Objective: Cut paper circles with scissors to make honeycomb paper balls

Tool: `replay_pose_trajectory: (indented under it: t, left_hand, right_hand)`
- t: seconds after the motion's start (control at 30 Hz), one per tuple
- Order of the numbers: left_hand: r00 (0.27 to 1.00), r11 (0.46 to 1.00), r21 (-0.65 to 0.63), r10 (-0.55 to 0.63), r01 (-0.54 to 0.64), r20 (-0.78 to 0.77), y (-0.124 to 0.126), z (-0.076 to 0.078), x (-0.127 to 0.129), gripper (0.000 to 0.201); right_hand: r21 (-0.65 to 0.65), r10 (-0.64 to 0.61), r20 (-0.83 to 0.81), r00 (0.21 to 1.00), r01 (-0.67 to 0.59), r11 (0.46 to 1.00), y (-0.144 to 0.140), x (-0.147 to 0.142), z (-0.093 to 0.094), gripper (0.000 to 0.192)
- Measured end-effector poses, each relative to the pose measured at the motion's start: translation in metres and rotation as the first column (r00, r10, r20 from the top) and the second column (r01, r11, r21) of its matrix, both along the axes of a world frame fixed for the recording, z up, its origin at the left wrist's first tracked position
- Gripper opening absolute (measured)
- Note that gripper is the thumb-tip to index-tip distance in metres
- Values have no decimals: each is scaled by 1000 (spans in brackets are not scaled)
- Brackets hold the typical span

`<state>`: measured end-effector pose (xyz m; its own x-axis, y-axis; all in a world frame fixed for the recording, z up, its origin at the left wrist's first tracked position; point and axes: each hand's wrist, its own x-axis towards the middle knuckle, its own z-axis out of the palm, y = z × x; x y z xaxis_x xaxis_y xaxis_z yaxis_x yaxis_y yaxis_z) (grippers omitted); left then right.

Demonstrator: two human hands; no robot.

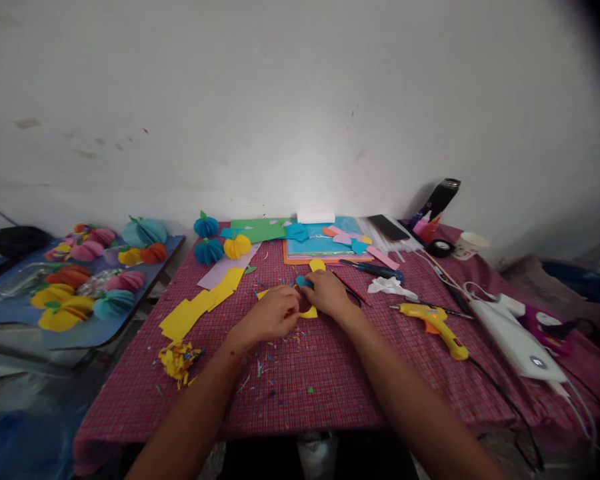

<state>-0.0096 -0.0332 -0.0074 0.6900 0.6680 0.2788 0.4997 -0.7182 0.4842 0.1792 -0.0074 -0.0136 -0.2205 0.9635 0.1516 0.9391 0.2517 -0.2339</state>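
Note:
My left hand (279,312) is over the middle of the table, its fingers curled together; whatever it may hold is hidden. Close beside it on the right, my right hand (326,293) has its fingers bent around a small blue paper piece (304,281). One yellow paper piece (309,313) shows between the hands, and a round yellow paper piece (317,265) lies just beyond my right fingers. Thin paper scraps (265,367) are scattered around and below the hands on the checkered tablecloth (325,393).
Yellow paper strips (200,307) and crumpled yellow scraps (179,361) lie left. A yellow glue gun (437,325), cutter (373,268) and white power bank (515,340) lie right. Paper sheets (260,231) and paper pumpkins (209,251) stand behind; more fill the blue side table (113,327).

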Motion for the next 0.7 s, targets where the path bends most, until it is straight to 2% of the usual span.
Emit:
replay_pose_trajectory:
  t: [0.1,0.23,0.33,0.43,0.5,0.57,0.63,0.7]
  left_hand:
    - [995,987,-152,56,-43,86,-1,9,-9,12]
    - [957,937,-331,192,-112,220,2,14,-14,18]
    - [871,894,-424,317,-143,376,9,9,-15,22]
    - [765,843,-489,463,-224,447,17,4,-18,21]
    - [720,839,-445,515,-313,464,18,8,-23,16]
    - [723,869,-295,494,-397,483,15,20,-29,13]
    - [774,894,-98,430,-438,465,7,38,-40,17]
    - [889,927,31,348,-373,299,-4,57,-54,21]
  right_hand:
    - [-14,-16,8,1000,16,1000,1,-2,0,27]
    - [-58,-49,18,999,50,997,1,-6,-1,26]
    - [-47,-52,5,999,52,998,0,-9,-2,27]
    - [-1,-35,-11,999,35,999,-2,-10,-2,37]
    - [16,-29,0,1000,29,999,-3,-11,-3,41]
    - [3,-20,21,1000,20,1000,-3,-11,-3,40]
    - [-13,-18,36,999,19,1000,-3,-11,-4,35]
    - [-8,-29,35,999,30,1000,-2,-10,-5,31]
